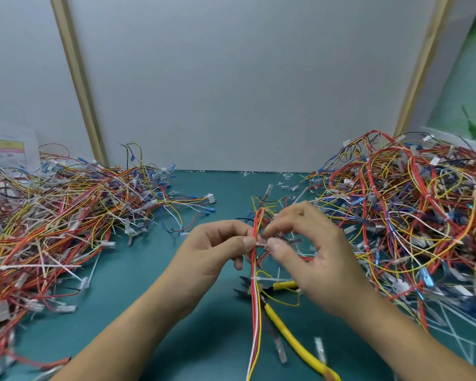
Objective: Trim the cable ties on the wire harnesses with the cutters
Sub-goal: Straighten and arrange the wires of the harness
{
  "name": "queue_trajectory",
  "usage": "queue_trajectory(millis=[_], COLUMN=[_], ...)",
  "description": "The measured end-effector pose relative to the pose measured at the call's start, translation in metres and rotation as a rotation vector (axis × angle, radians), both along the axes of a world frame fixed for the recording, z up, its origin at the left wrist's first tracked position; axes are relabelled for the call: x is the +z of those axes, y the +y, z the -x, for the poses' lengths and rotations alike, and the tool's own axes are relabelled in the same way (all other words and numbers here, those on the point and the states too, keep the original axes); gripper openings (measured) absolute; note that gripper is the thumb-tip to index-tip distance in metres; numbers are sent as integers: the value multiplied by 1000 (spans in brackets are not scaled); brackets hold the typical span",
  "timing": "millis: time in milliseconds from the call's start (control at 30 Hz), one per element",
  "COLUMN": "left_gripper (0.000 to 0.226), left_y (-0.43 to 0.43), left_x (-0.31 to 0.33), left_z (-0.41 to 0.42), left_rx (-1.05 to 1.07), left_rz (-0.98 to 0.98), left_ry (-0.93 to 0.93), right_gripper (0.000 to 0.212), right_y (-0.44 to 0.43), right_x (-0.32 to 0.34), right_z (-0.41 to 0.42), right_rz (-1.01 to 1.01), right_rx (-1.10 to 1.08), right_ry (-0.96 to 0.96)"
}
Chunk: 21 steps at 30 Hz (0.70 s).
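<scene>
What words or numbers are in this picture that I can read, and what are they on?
No text can be read here.
Colourful printed sheet at far left, with yellow, green and pink bands: print too blurred to read.
Yellow-handled cutters on the green mat: no brand shows.
Red, white and yellow wire harness pinched by left hand and right hand: no label shows.

bench [138, 273]: teal mat, 6 o'clock | wall panels [239, 78]: pale grey, 12 o'clock | wooden strips [77, 78]: slanting at 10 and 2 o'clock | green surface [474, 67]: 2 o'clock edge | light: soft, even
</scene>
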<state>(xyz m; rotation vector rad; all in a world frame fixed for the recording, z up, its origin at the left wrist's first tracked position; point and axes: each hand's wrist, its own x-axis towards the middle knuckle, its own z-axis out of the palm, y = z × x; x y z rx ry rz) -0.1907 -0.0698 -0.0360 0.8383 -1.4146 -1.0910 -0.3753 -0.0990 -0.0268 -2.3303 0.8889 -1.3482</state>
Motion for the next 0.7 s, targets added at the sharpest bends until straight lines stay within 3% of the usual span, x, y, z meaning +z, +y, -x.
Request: queue_trajectory(millis=[433,700], left_gripper=[23,17], left_y=[-1,-4], left_x=[-2,-4], left_z=[1,1], left_rx=[-13,14], left_rz=[-76,-130], left_ry=[-114,-124], right_gripper=[13,17], right_y=[2,0], right_x=[-7,-11], right_z=[-2,0], right_rz=[-98,-207], right_rx=[48,81], right_ry=[55,136])
